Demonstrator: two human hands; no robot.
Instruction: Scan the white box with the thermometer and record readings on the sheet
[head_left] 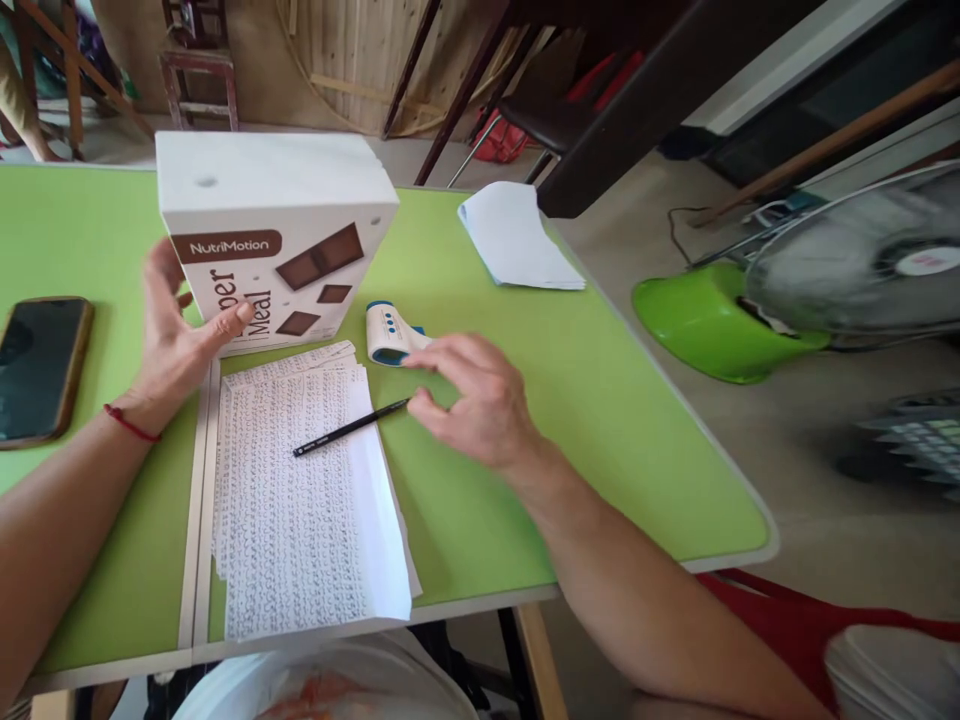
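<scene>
My left hand (176, 320) grips the lower left of a white NutriMotion box (277, 175), its thumb across the printed front. The box stands upright on the green table. My right hand (476, 400) is beside a white and blue infrared thermometer (386, 335), whose handle end is partly hidden by the fingers. A gap shows between thumb and forefinger; whether a fingertip touches the thermometer I cannot tell. Just left of that thumb ends a black pen (349, 428), lying across a stack of handwritten sheets (292, 510).
A phone (45, 370) lies on the table (600, 440) at left. Folded white papers (517, 235) rest near the far right edge. Beyond that edge stand a green stool (705, 330) and a fan (862, 250). Below the front edge is a whitish tub (337, 680).
</scene>
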